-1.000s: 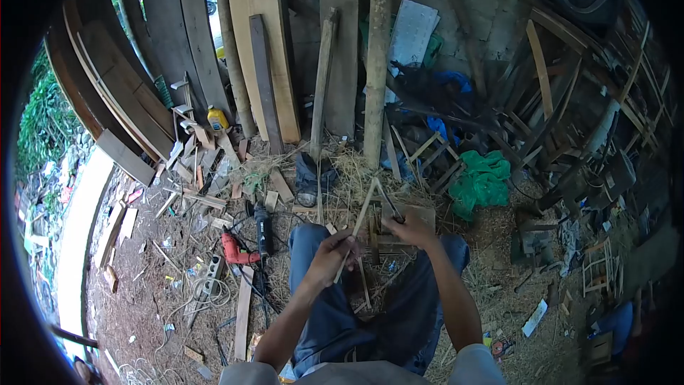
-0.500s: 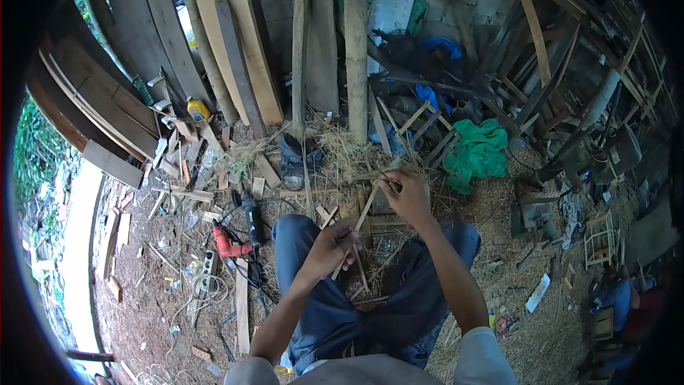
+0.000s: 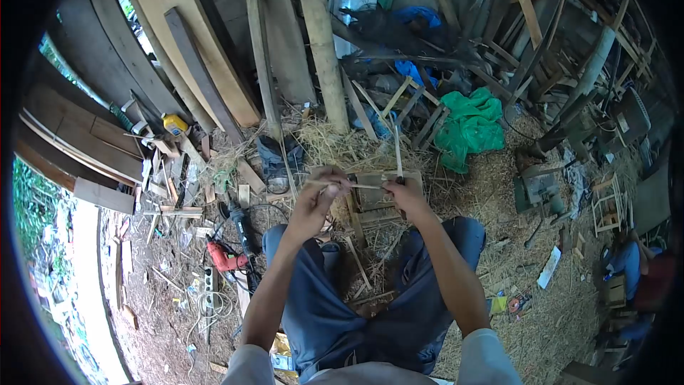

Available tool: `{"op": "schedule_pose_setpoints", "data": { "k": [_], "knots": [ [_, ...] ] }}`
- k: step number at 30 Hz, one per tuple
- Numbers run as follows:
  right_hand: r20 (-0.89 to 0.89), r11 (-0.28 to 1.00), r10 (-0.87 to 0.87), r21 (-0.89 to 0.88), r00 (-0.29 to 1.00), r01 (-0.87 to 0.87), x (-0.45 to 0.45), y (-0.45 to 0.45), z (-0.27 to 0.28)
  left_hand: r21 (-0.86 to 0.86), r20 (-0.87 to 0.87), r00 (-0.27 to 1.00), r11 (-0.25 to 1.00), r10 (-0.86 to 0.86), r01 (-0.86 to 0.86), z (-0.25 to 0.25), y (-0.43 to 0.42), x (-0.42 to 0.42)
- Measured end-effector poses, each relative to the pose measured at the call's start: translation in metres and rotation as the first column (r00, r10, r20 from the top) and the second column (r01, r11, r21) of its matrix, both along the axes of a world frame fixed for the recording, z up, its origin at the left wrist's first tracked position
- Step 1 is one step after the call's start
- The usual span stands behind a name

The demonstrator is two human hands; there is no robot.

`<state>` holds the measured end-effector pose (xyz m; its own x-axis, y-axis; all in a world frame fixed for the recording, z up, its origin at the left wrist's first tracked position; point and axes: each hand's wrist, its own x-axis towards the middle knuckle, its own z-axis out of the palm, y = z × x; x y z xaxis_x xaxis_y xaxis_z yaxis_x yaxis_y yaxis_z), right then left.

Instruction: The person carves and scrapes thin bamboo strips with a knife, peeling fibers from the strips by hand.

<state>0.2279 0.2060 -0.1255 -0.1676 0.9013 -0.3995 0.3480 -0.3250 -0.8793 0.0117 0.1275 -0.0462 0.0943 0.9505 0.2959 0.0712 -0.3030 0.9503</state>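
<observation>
Forearms [image 3: 276, 292] reach forward, both hands [image 3: 315, 203] [image 3: 407, 199] curled near each other.

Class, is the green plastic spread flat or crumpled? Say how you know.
Crumpled: the green plastic lies bunched in a heap, with folds and creases across its surface and an uneven outline.

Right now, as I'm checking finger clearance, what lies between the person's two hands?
In the head view, a thin pale strip bridges the gap between the left hand and the right hand.
</observation>
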Motion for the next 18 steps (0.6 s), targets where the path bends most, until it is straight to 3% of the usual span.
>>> {"op": "schedule_pose_setpoints", "data": {
  "k": [2,3,4,5,6,8,12,14,15,16,17,18],
  "knots": [
    [-0.460,0.922,-0.264,-0.378,0.848,0.082,0.007,0.013,-0.006,0.019,0.008,1.000,1.000,0.004,-0.004,-0.006,0.016,0.005],
    [-0.457,0.921,-0.270,-0.380,0.847,0.089,0.013,0.019,-0.008,0.012,0.117,0.993,1.000,-0.009,0.008,-0.011,0.023,0.009],
    [-0.572,0.893,-0.339,-0.446,0.747,0.064,0.020,0.025,-0.010,0.007,0.224,0.974,1.000,-0.022,0.021,-0.015,0.031,0.013],
    [-0.663,0.861,-0.409,-0.507,0.627,0.026,0.025,0.029,-0.014,0.055,0.144,0.990,0.998,0.002,-0.010,-0.019,0.037,0.014],
    [-0.658,0.859,-0.413,-0.511,0.629,0.029,0.027,0.032,-0.014,0.050,0.148,0.989,0.999,0.001,-0.008,-0.023,0.042,0.016],
    [-0.670,0.831,-0.490,-0.553,0.558,0.066,0.030,0.036,-0.015,0.097,-0.010,0.999,0.994,0.050,-0.049,-0.030,0.051,0.018],
    [-0.578,0.805,-0.529,-0.574,0.622,0.150,0.039,0.049,-0.030,0.175,-0.049,0.990,0.977,0.134,-0.124,-0.039,0.059,0.024],
    [-0.469,0.685,-0.724,-0.580,0.507,0.441,0.052,0.057,-0.048,0.175,0.187,0.941,0.933,0.282,-0.314,-0.022,0.058,0.013],
    [-0.463,0.676,-0.731,-0.589,0.500,0.443,0.054,0.057,-0.051,0.276,0.255,0.935,0.908,0.246,-0.314,-0.012,0.065,0.010],
    [-0.271,0.773,-0.585,-0.472,0.764,0.424,0.056,0.057,-0.052,0.269,0.250,0.937,0.912,0.244,-0.309,-0.013,0.072,0.008],
    [-0.019,0.866,-0.376,-0.364,0.926,0.344,0.056,0.060,-0.052,0.319,0.047,0.972,0.919,0.229,-0.232,-0.017,0.078,0.010],
    [-0.016,0.872,-0.366,-0.357,0.931,0.336,0.051,0.058,-0.048,0.358,-0.155,0.963,0.921,0.220,-0.152,-0.022,0.085,0.012]
  ]
}}
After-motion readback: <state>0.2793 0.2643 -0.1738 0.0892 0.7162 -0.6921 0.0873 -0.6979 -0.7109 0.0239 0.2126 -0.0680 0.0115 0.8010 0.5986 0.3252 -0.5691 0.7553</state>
